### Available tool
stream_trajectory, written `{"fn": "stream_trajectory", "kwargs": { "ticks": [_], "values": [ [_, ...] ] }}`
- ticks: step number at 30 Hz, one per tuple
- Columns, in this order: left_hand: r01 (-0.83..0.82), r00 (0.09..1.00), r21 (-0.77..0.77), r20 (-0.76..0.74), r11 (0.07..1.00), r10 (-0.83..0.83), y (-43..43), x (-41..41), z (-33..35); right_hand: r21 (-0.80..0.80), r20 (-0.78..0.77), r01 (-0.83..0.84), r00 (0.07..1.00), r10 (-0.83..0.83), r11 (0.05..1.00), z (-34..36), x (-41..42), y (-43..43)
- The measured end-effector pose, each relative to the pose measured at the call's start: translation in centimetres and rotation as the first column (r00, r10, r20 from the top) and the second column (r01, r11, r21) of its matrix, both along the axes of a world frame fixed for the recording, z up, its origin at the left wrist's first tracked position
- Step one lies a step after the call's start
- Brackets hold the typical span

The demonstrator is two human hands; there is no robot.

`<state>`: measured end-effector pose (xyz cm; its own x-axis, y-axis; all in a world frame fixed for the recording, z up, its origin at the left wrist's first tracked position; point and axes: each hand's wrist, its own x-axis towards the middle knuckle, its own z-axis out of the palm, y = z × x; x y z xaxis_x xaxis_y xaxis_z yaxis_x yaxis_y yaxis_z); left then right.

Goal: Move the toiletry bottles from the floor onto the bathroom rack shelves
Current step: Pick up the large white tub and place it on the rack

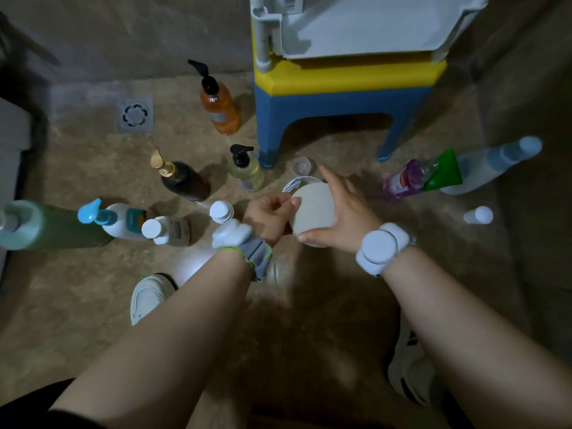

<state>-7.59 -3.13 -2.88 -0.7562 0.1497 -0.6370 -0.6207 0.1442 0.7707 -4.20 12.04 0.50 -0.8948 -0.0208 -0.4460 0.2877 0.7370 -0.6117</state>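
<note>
At far left a green pump bottle (46,224) sits on the floor (93,289), with a brown bottle (187,182) and an orange bottle (220,109) further in. In the centre the left hand (269,213) pinches the rim of a round white jar (314,209) and the right hand (342,212) clasps its other side, just before the stool (340,85) bearing the white rack (356,29). A purple bottle (402,181) is at right

We wear a grey wristband (258,258) edged in neon green on the left wrist and a white strap (379,247) with a round white disc on the right. Our shoes (148,297) are white, the right one marked with black.
</note>
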Motion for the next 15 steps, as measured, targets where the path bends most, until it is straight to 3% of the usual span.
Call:
{"fn": "stream_trajectory", "kwargs": {
  "ticks": [5,9,12,15],
  "values": [
    [0.041,0.994,-0.067,-0.096,0.997,-0.047,0.5,-1.3,-0.7,0.241,0.051,-0.146,0.989,0.137,0.959,-1.7,-2.4,-1.1],
    [-0.023,0.975,-0.283,-0.219,0.959,-0.041,-0.7,-2.2,-2.6,0.274,0.050,-0.141,0.990,0.132,0.951,-3.6,-3.5,-1.8],
    [-0.118,0.980,-0.373,-0.194,0.920,0.047,-2.3,-2.5,-4.2,0.286,0.076,-0.133,0.990,0.116,0.949,-5.3,-4.0,-2.1],
    [-0.092,0.987,-0.375,-0.154,0.922,0.036,-3.2,-1.8,-5.5,0.290,0.097,-0.126,0.990,0.102,0.949,-6.3,-3.9,-2.4]
  ]
}}
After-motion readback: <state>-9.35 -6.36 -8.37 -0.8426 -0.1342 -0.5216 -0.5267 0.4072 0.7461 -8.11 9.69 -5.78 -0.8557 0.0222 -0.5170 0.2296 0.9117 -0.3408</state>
